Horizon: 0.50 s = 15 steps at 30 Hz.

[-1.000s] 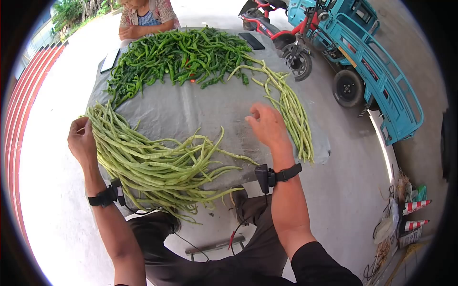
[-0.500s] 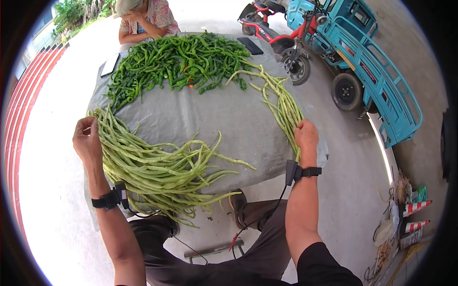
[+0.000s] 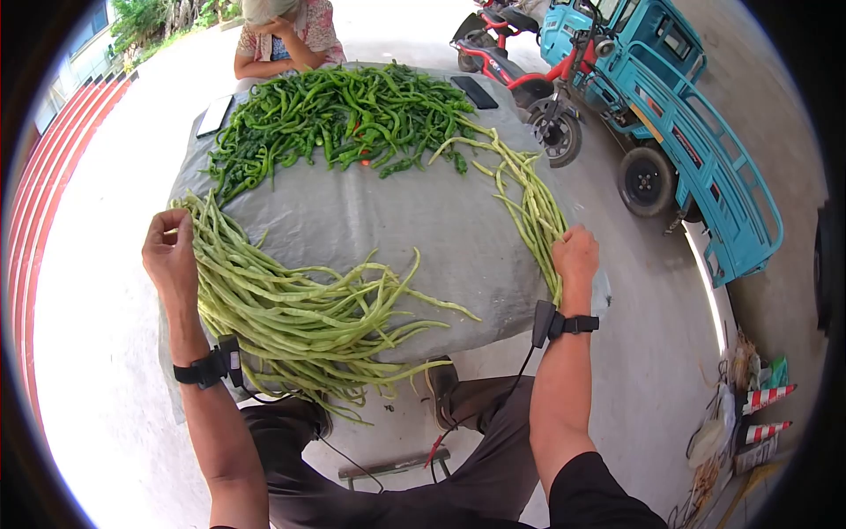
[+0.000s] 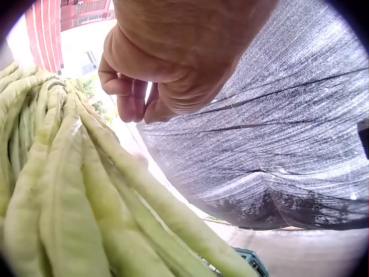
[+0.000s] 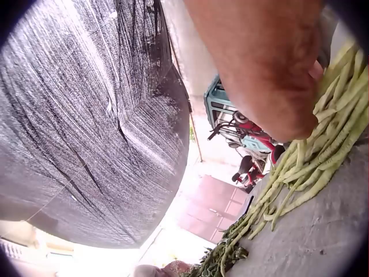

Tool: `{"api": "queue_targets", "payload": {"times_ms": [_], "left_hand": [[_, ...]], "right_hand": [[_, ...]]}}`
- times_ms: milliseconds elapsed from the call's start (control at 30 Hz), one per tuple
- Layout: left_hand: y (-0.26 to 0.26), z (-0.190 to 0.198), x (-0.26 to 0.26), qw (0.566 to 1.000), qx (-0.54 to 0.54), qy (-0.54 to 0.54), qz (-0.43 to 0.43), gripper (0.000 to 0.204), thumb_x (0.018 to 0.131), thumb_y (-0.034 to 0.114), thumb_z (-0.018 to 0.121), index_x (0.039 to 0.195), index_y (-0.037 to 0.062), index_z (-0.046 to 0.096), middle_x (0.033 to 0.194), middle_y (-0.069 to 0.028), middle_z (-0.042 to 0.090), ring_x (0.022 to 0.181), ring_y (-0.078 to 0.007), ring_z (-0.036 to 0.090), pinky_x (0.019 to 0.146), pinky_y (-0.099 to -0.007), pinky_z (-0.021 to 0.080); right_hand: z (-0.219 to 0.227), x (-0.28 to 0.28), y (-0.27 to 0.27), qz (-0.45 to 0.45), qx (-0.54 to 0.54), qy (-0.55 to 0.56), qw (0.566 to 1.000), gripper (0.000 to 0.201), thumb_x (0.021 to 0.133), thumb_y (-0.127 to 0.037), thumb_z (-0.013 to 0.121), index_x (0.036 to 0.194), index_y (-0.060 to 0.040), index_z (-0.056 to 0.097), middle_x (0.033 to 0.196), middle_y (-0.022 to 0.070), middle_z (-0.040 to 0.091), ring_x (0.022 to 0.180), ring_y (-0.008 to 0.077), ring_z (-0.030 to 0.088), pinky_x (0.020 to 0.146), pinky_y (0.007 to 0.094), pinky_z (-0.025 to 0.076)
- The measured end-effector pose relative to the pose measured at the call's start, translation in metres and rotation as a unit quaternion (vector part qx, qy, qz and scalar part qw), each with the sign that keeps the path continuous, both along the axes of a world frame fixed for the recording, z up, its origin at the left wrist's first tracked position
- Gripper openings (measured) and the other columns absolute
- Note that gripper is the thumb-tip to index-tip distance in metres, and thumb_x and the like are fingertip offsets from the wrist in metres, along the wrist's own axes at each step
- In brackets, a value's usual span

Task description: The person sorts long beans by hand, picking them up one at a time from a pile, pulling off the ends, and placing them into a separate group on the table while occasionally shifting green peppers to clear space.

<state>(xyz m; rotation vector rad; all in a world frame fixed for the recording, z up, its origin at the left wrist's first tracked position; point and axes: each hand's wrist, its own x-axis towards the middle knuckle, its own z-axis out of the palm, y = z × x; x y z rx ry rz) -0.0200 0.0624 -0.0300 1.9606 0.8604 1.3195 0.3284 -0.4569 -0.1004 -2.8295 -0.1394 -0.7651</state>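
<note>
A large bundle of long beans lies across the left part of the grey-covered table. Beside its far left end is my left hand, fingers loosely curled and thumb near the fingertips. The left wrist view shows no bean between them; the beans run past the hand. My right hand grips the near part of a smaller bundle of long beans along the right edge. In the right wrist view its fingers are mostly hidden behind the hand, which overlaps the beans.
A broad heap of green chili peppers covers the far side, with phones at its two ends. Across the table a person leans on folded arms, head down. A red scooter and a blue cargo tricycle stand at right.
My right hand has moved right and down from above the table onto the smaller bean bundle, then stayed there. The left hand barely moved. The person opposite has raised a hand to the head.
</note>
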Motion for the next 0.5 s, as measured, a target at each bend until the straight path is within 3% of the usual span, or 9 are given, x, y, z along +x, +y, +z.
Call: {"api": "queue_targets", "payload": {"times_ms": [100, 200, 233, 300, 400, 500], "left_hand": [[-0.001, -0.001, 0.001, 1.000, 0.001, -0.005, -0.010, 0.007, 0.096, 0.010, 0.073, 0.100, 0.0039, 0.074, 0.085, 0.0029, 0.069, 0.070, -0.0052, 0.053, 0.065, -0.0232, 0.046], [-0.010, 0.003, 0.003, 1.000, -0.004, 0.002, -0.022, 0.010, 0.098, 0.011, 0.072, 0.102, 0.0028, 0.073, 0.088, 0.0021, 0.068, 0.073, -0.0055, 0.054, 0.067, -0.0227, 0.045], [-0.014, 0.005, 0.004, 1.000, -0.007, 0.005, -0.027, 0.011, 0.098, 0.012, 0.072, 0.102, 0.0022, 0.072, 0.089, 0.0017, 0.067, 0.074, -0.0057, 0.054, 0.068, -0.0225, 0.045], [-0.017, 0.005, 0.007, 0.999, -0.012, 0.000, -0.039, 0.011, 0.098, 0.012, 0.072, 0.103, 0.0025, 0.072, 0.089, 0.0012, 0.068, 0.074, -0.0062, 0.055, 0.069, -0.0227, 0.046], [-0.021, 0.002, 0.013, 0.998, -0.014, -0.012, -0.056, 0.008, 0.097, 0.010, 0.073, 0.101, 0.0031, 0.073, 0.088, 0.0018, 0.069, 0.072, -0.0060, 0.054, 0.067, -0.0230, 0.047], [-0.027, 0.002, 0.018, 0.997, -0.009, -0.011, -0.073, 0.007, 0.096, 0.009, 0.073, 0.101, 0.0032, 0.074, 0.087, 0.0020, 0.069, 0.072, -0.0055, 0.054, 0.067, -0.0225, 0.047]], "right_hand": [[0.027, -0.008, 0.011, 0.037, 0.057, -0.006, 0.998, 0.011, 0.085, -0.014, 0.066, 0.093, -0.0079, 0.063, 0.085, 0.0152, 0.074, 0.085, 0.0407, 0.070, 0.074, 0.0519, 0.054], [0.056, -0.027, 0.032, 0.075, 0.101, -0.015, 0.992, 0.015, 0.085, -0.011, 0.067, 0.098, -0.0060, 0.062, 0.080, 0.0147, 0.071, 0.080, 0.0383, 0.070, 0.073, 0.0521, 0.052], [0.058, -0.029, 0.036, 0.112, 0.161, 0.015, 0.980, 0.015, 0.086, -0.011, 0.067, 0.099, -0.0058, 0.062, 0.079, 0.0137, 0.070, 0.077, 0.0348, 0.069, 0.071, 0.0496, 0.052], [0.061, -0.031, 0.046, 0.185, 0.276, 0.074, 0.940, 0.016, 0.088, -0.010, 0.067, 0.102, -0.0053, 0.063, 0.076, 0.0117, 0.070, 0.070, 0.0280, 0.069, 0.067, 0.0447, 0.051], [0.074, -0.047, 0.069, 0.206, 0.427, 0.240, 0.847, 0.015, 0.092, -0.010, 0.067, 0.107, -0.0064, 0.065, 0.074, 0.0072, 0.068, 0.062, 0.0156, 0.064, 0.057, 0.0338, 0.047], [0.090, -0.062, 0.079, 0.249, 0.483, 0.353, 0.762, 0.013, 0.096, -0.011, 0.067, 0.109, -0.0071, 0.066, 0.074, 0.0045, 0.067, 0.062, 0.0090, 0.061, 0.051, 0.0263, 0.042]]}}
